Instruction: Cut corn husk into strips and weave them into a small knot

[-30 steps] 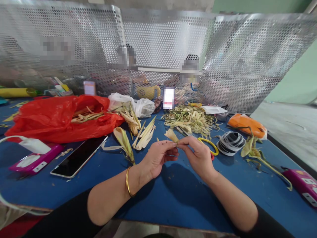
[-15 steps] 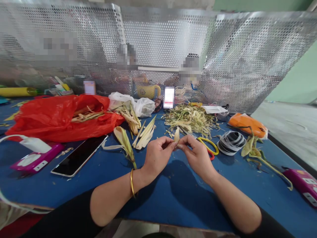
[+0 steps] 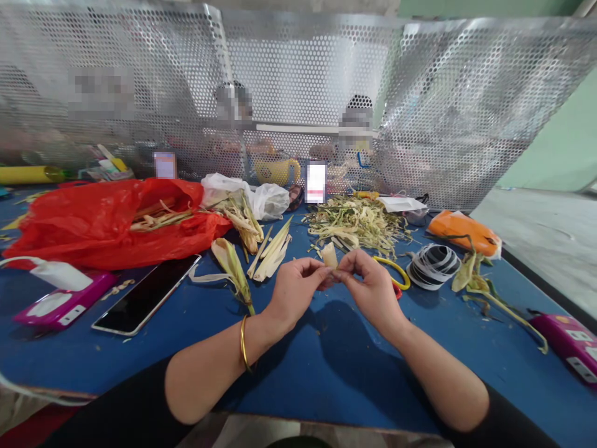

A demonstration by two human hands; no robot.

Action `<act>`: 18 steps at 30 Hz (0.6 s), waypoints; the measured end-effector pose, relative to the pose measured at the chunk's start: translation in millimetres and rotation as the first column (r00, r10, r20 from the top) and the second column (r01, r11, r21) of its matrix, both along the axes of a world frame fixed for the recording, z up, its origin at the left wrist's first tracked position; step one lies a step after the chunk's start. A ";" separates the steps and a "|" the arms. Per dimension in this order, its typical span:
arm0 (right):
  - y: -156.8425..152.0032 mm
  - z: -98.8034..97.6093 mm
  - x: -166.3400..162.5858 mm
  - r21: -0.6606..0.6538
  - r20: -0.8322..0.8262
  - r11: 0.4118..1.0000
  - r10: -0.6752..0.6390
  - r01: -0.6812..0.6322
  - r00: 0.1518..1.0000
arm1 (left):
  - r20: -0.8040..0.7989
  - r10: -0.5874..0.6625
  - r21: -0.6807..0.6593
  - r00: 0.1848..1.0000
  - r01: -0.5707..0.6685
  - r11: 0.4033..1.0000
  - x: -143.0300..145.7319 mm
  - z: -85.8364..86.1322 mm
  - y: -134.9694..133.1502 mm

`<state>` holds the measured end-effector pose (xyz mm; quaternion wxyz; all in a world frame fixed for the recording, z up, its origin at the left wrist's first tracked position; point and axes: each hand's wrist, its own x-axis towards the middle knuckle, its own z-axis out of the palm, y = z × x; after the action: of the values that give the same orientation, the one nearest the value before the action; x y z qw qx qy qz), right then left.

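Note:
Both hands meet above the blue table (image 3: 354,386), pinching one small pale piece of corn husk (image 3: 329,255) between them. My left hand (image 3: 298,289), with a gold bangle at the wrist, is closed on its lower left side. My right hand (image 3: 368,286) grips the lower right side, fingertips against the left ones. The husk's upper end sticks up above the fingers; its lower part is hidden. Just behind my right hand lie scissors with yellow and red handles (image 3: 396,274), partly covered. Left of my left hand are a greenish corn husk (image 3: 236,270) and several cut husk strips (image 3: 273,252).
A heap of shredded husk (image 3: 361,221) lies behind the hands. To the left are a red plastic bag (image 3: 93,218), a phone (image 3: 147,295) and a purple power bank (image 3: 65,305). A ribbon roll (image 3: 433,266) and an orange packet (image 3: 464,233) sit right. A perforated metal screen (image 3: 298,68) stands behind.
The husk piece between my fingers has turned, showing a broader, blunter top where it looked narrow and pointed. Both hands stay nearly in place; the view has shifted slightly.

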<state>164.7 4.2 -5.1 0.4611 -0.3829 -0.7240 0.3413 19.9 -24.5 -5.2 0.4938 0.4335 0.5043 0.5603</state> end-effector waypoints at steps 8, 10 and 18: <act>0.2 5.9 2.8 0.161 0.086 0.983 0.072 -0.085 0.994 | 0.262 -0.009 -0.164 0.965 0.054 0.985 -2.4 2.3 0.2; 1.0 4.4 3.2 0.179 0.106 0.981 0.052 -0.071 0.993 | 0.275 -0.015 -0.164 0.961 0.062 0.984 -2.6 1.6 0.4; -0.2 2.5 1.7 0.117 0.060 0.993 -0.001 -0.006 0.998 | 0.005 0.021 0.030 1.000 -0.022 0.999 -0.4 2.1 -1.0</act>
<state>166.5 4.1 -2.6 0.4604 -0.3642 -0.7568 0.2875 19.5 -25.5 -3.1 0.4821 0.4344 0.4993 0.5741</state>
